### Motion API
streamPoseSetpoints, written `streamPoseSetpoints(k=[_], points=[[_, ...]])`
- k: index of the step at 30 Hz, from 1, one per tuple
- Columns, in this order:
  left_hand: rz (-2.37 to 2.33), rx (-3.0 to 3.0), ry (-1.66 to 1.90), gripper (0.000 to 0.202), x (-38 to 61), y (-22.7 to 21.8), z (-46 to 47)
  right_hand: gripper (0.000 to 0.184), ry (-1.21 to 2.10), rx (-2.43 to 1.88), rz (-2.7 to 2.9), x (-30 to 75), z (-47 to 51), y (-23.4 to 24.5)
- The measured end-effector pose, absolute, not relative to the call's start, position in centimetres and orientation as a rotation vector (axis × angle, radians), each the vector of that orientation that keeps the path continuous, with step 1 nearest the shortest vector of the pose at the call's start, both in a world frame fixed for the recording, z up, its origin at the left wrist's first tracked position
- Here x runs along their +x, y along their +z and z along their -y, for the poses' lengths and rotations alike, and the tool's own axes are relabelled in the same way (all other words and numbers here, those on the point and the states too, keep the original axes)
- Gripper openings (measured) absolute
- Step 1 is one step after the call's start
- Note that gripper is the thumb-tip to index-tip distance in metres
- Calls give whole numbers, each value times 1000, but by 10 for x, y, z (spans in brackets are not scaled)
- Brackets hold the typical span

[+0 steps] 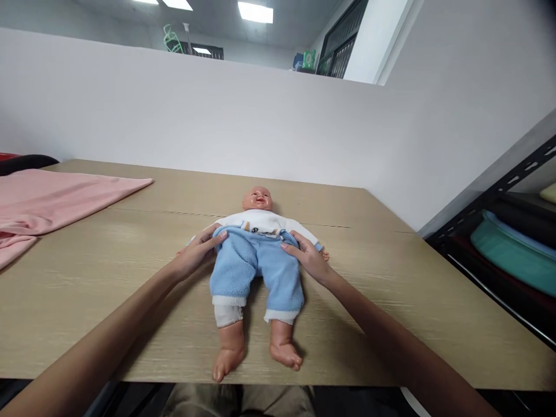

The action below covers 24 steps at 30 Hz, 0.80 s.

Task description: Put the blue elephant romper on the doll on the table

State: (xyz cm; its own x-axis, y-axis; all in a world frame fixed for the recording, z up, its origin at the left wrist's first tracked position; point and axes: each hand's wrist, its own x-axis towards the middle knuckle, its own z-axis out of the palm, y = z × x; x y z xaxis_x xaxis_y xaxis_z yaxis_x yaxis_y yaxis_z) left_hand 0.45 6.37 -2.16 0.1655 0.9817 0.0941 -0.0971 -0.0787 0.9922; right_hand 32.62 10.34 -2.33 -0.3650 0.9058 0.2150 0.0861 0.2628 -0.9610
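A baby doll (257, 200) lies on its back on the wooden table (130, 272), head away from me, bare feet toward me. It wears a white shirt (256, 220) and fluffy light blue trousers (256, 266). My left hand (197, 252) grips the trousers' waistband at the doll's right hip, fingers curled over the edge. At the other hip my right hand (308, 258) pinches the waistband in the same way. Both forearms reach in from the near corners.
A pink cloth (47, 200) lies spread on the table's far left. A white partition wall (217, 116) stands behind the table. At the right, a black metal shelf (499, 191) holds a teal basin (512, 252).
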Motion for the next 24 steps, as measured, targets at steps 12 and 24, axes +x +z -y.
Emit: streamPoseSetpoints(k=[12,24], points=[[-1081,1516,1044,47,10,2,-117,31,1055,-1007,1722,317,-164,-21],[-1096,1161,1186,51,24,-35,-153,47,1357,-985,1498,317,-194,-56]])
